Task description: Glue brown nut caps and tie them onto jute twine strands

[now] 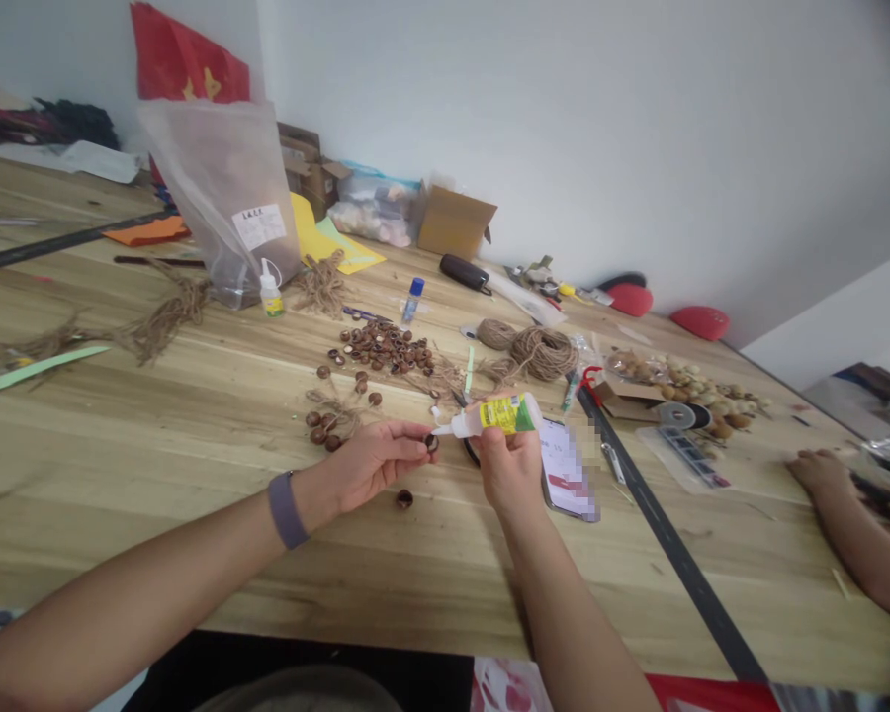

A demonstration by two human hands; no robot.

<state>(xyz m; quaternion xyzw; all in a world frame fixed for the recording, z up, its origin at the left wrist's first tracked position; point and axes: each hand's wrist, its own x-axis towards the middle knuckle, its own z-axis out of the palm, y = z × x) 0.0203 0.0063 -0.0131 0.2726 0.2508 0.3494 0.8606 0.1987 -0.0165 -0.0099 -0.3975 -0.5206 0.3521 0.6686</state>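
Observation:
Between its thumb and fingertips, my left hand [382, 463] pinches a brown nut shell half [431, 443] with its hollow side showing. My right hand [510, 465] grips a glue bottle [502, 414] with a yellow and green label. The bottle lies nearly level, and its white nozzle points left at the shell's rim; I cannot tell whether glue is coming out. Another shell half [404, 499] rests on the table just below my left hand. Beyond the hands is a pile of shell halves [393, 348], with several whole-looking round shells [326, 430] and twine nearer.
A phone [566, 470] lies right of my right hand, partly over scissors. Twine rolls [541, 351], a glue stick [413, 300], a second glue bottle [271, 292] and a translucent bag [226, 198] stand farther back. Another person's arm [852, 524] rests at the right.

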